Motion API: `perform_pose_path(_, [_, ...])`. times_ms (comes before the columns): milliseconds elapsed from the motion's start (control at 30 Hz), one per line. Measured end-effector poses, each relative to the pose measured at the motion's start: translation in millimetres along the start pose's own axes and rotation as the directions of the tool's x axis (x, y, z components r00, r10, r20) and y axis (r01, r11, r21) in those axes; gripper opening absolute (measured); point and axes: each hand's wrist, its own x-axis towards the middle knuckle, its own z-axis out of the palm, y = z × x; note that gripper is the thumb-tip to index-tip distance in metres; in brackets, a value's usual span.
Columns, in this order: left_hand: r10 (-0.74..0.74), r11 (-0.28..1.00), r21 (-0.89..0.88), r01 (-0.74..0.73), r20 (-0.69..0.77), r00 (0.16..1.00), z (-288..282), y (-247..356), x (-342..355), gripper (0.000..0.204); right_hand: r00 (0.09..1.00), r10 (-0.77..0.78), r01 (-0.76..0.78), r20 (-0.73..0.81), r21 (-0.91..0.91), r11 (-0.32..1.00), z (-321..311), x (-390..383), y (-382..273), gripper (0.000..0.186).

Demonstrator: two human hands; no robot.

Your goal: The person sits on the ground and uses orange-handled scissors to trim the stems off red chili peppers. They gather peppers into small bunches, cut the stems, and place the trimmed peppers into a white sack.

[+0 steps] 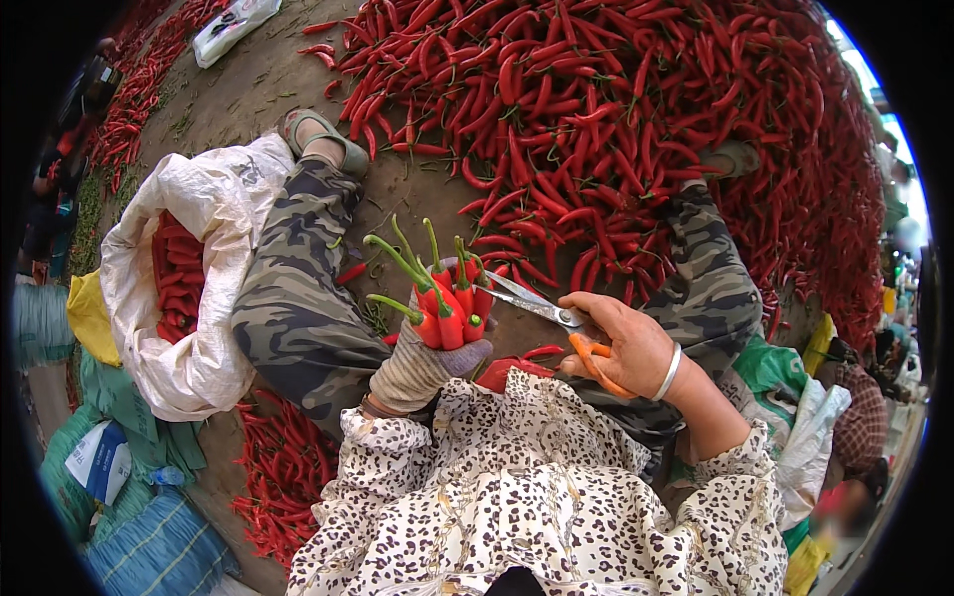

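My left hand, in a grey knit glove, is closed round a bunch of red chili peppers. Their green stems point up and away from me, several of them long and curved. In my bare right hand is a pair of scissors with orange handles. The metal blades reach left to the stems at the right side of the bunch and look slightly parted. Whether they touch a stem, I cannot tell. A white bangle circles my right wrist.
A large heap of red chilies spreads ahead and right. An open white woven sack at my left holds red peppers. More chilies lie by my left hip. Blue-green sacks stand lower left; green and white bags lie at right.
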Motion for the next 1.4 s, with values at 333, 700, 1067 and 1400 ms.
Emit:
perform_pose_path(333, [0.003,1.0,0.008,-0.003,-0.012,1.0,8.0,12.2,1.9,0.082,0.997,0.063,-0.063,0.04,-0.002,0.998,-6.6,-2.5,-5.2,0.058])
perform_pose_path(700, [0.002,0.997,0.072,0.001,-0.05,0.999,6.2,-0.4,2.2,0.075,0.999,0.014,-0.02,-0.046,-0.119,0.993,2.6,-12.2,17.3,0.046])
perform_pose_path(1067, [0.306,0.742,0.642,-0.193,-0.068,0.95,12.1,4.9,1.1,0.074,0.999,0.039,-0.041,-0.016,-0.097,0.994,3.6,-12.5,4.2,0.06])
perform_pose_path(1400, [0.24,0.826,0.529,-0.195,-0.017,0.971,9.6,-4.1,1.9,0.068,0.999,0.043,-0.042,0.009,-0.077,0.996,10.6,-12.5,6.3,0.057])
